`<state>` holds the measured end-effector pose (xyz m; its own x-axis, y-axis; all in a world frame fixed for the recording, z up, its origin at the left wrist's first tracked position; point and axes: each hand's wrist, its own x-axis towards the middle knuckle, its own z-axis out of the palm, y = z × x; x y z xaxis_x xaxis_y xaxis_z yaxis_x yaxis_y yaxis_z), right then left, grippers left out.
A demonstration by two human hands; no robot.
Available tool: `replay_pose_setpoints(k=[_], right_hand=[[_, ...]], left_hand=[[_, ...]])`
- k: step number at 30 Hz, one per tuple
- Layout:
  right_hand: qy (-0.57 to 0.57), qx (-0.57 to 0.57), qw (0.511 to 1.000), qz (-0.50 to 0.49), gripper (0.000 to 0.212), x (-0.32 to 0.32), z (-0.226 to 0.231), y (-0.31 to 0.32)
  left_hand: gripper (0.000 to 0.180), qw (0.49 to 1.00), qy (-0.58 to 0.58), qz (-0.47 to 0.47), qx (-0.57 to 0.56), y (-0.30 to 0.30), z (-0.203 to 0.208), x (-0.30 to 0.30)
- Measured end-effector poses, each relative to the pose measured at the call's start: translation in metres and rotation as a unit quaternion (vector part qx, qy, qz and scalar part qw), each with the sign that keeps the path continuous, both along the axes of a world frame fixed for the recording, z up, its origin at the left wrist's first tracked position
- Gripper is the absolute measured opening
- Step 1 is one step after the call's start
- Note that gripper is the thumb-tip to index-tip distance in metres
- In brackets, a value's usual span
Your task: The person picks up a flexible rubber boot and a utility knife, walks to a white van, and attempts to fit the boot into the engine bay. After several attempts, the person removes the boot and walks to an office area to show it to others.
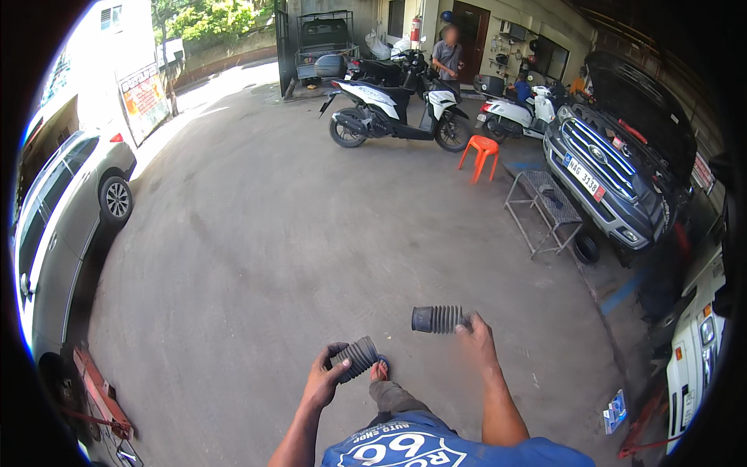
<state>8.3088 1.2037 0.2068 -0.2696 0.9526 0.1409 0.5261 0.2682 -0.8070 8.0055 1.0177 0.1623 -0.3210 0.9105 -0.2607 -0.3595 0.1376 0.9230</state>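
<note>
- Nearest, the wearer's blue shirt (397, 450) fills the lower edge, with a sandalled foot (379, 370) on the concrete floor (311, 233) beyond it.
- The left hand (320, 377) grasps a black ribbed boot (359, 358), fingers and thumb closed about its left end; its long axis slants from near left to far right, the free end pointing right and slightly far.
- The right hand (478, 338) pinches the right end of a second ribbed boot (437, 319) in its fingers; this one's long axis runs left to right, its smooth collar pointing left.
- Both boots are held above the floor, apart, their free ends turned toward each other.
- At near left lies a red metal frame (99, 383); at near right, a blue-and-white box (615, 412).
- Farther out, a silver car (74, 198) stands left; right are a low metal bench (542, 189), an orange stool (484, 145) and a vehicle with raised bonnet (595, 159).
- Far off, a person (447, 56) stands behind a white scooter (393, 109).
</note>
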Motion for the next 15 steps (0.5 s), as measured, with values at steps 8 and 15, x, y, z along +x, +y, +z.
replay_pose_setpoints(k=[8, 15], right_hand=[[-0.08, -0.001, 0.996, 0.023, 0.022, -0.209, -0.023, 0.225], [-0.181, -0.029, 0.969, 0.167, 0.031, -0.437, -0.05, 0.438]], left_hand=[[0.063, 0.976, -0.185, 0.102, 0.05, 0.222, 0.016, -0.184], [0.043, 0.958, -0.142, 0.247, 0.043, 0.348, -0.004, -0.344]])
